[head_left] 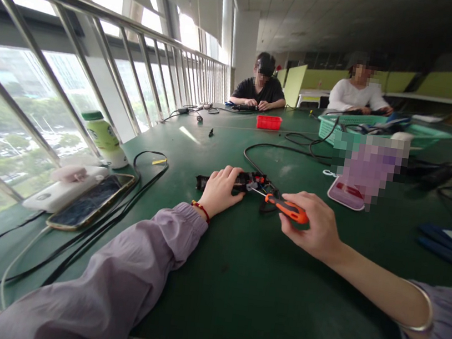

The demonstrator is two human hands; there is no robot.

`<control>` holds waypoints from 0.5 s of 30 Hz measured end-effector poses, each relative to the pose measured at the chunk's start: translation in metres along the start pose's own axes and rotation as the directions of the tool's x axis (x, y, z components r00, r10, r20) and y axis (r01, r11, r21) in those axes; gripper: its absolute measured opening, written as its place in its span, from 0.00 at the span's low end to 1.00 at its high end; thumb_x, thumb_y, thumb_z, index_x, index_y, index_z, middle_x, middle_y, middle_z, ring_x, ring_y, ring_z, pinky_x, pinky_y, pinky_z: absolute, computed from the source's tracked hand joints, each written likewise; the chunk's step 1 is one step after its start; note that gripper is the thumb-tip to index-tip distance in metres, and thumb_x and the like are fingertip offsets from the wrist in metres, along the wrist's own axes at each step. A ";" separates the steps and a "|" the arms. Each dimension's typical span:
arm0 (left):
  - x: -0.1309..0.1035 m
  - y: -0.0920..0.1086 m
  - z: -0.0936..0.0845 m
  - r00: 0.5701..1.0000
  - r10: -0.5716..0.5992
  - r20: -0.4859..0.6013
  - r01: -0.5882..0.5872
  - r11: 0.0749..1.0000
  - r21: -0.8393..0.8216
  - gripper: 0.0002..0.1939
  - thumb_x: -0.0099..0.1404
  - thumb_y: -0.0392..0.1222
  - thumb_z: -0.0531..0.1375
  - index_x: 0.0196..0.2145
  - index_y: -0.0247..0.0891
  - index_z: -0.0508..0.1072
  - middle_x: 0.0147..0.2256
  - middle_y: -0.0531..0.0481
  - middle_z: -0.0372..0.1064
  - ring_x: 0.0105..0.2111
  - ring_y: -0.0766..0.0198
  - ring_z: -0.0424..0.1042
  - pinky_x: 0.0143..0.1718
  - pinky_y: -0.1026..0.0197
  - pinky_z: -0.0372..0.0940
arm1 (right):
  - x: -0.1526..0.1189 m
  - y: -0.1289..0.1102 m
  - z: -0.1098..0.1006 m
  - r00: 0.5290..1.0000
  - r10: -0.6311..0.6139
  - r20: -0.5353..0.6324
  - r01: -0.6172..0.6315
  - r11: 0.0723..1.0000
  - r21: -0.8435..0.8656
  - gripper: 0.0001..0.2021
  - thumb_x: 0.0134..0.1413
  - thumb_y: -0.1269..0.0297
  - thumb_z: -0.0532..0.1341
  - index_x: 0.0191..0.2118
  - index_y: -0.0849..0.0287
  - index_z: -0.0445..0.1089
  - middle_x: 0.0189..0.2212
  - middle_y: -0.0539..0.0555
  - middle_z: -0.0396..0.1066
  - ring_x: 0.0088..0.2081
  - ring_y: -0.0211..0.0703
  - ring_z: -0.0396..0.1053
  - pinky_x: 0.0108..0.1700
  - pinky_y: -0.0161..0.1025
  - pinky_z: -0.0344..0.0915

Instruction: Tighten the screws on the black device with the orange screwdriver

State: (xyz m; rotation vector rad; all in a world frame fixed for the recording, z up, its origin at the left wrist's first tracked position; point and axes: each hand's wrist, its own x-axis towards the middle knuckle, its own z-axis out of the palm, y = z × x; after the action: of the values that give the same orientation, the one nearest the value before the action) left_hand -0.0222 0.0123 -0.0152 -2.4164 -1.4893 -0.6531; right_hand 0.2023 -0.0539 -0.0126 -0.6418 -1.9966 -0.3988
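Lying on the green table is a long black device [244, 182] with its housing open, showing red parts and wires at its right end. My left hand [222, 190] is wrapped over the device's middle, fingers closed round it against the table. Between the fingers of my right hand [314, 227] is an orange and black screwdriver [291, 209]. Its thin shaft points left, and the tip reaches the open end of the device. Whether the tip sits in a screw is too small to tell. A black cable [249, 149] curves away from behind the device.
On the left are a phone [92, 204], a white power bank [61, 191], looped cables and a green-capped bottle [106, 141] near the railing. Further back stand a red tray [269, 123] and a green basket [328, 129]. A purple phone [346, 193] lies right. Two people sit across the table.
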 end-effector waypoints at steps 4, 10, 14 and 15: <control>0.003 0.005 0.000 1.000 -0.016 -0.006 0.017 0.997 0.081 0.21 0.57 0.48 0.57 0.47 0.39 0.61 0.42 0.45 0.64 0.43 0.54 0.66 0.47 0.53 0.57 | 0.001 0.000 0.000 0.996 -0.066 0.058 0.067 0.998 -0.007 0.13 0.49 0.69 0.60 0.43 0.57 0.63 0.32 0.53 0.71 0.34 0.44 0.69 0.37 0.42 0.68; 0.004 0.006 0.001 1.000 -0.020 -0.002 0.020 0.994 0.108 0.20 0.58 0.48 0.57 0.46 0.38 0.61 0.42 0.45 0.65 0.42 0.54 0.67 0.44 0.54 0.59 | 0.002 -0.001 0.000 0.998 -0.018 0.057 0.020 0.999 -0.030 0.14 0.50 0.67 0.60 0.44 0.56 0.62 0.30 0.52 0.71 0.32 0.43 0.70 0.37 0.43 0.68; 0.003 0.005 0.001 1.000 -0.019 0.009 0.018 0.997 0.080 0.20 0.58 0.48 0.57 0.47 0.39 0.61 0.43 0.45 0.64 0.43 0.55 0.67 0.44 0.55 0.59 | 0.002 0.000 0.001 0.998 -0.048 -0.038 0.047 0.999 -0.011 0.21 0.48 0.72 0.60 0.50 0.58 0.58 0.35 0.55 0.71 0.36 0.45 0.70 0.37 0.42 0.69; 0.002 0.005 0.001 1.000 -0.016 0.007 0.016 0.997 0.075 0.21 0.58 0.48 0.57 0.47 0.39 0.61 0.43 0.46 0.64 0.43 0.55 0.67 0.44 0.55 0.59 | 0.002 0.000 0.001 0.998 -0.062 -0.025 0.062 0.998 -0.013 0.20 0.49 0.72 0.60 0.49 0.58 0.59 0.35 0.55 0.71 0.36 0.45 0.70 0.37 0.42 0.69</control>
State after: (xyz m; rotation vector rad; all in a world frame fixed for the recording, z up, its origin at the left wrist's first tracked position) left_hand -0.0167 0.0124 -0.0146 -2.3561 -1.5098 -0.5807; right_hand 0.2010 -0.0532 -0.0113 -0.5808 -1.9951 -0.4545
